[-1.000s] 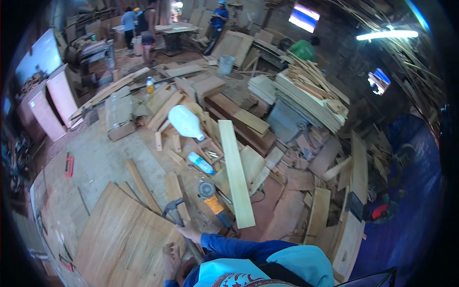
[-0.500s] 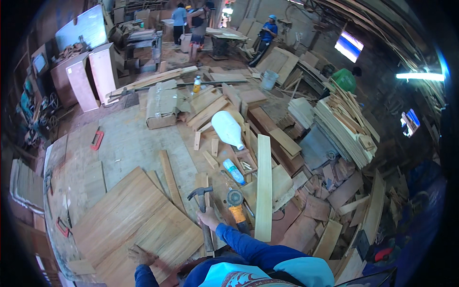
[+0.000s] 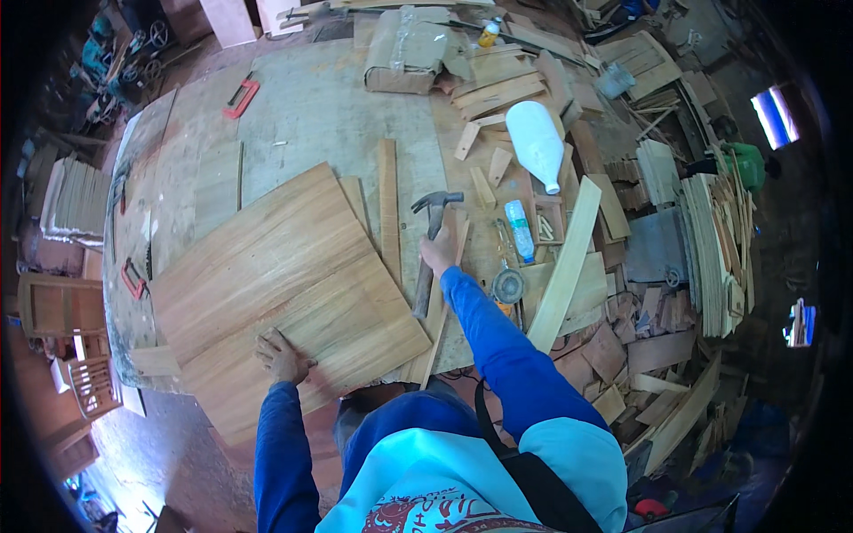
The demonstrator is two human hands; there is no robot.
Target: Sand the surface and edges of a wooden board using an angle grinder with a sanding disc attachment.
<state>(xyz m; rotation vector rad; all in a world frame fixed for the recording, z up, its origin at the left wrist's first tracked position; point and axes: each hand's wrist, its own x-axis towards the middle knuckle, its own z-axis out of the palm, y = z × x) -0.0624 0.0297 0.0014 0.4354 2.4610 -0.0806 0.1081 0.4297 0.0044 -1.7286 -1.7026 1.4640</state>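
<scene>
My right hand point(image 3: 438, 251) is closed round the handle of a claw hammer point(image 3: 435, 213), its head pointing away from me over the bench. With fingers spread, my left hand point(image 3: 283, 357) lies on a broad wooden panel point(image 3: 289, 275) that juts past the bench's near edge. Close to the hammer, a narrow wood strip point(image 3: 451, 289) runs beside the panel's right corner. Right of my right hand, an angle grinder point(image 3: 507, 286) with an orange body is partly hidden by my sleeve.
Beyond the panel is the pale workbench top point(image 3: 320, 107) with a red clamp point(image 3: 241, 96). A white jug point(image 3: 535, 142), a water bottle point(image 3: 519, 229) and a small wooden box point(image 3: 548, 220) stand or lie to the right. A long pale board point(image 3: 569, 262) slants past the grinder. Offcuts point(image 3: 613, 355) crowd the right side.
My view has tipped down toward the bench, and the people at the back are out of sight. The hammer stays in my right hand; my left hand stays on the panel.
</scene>
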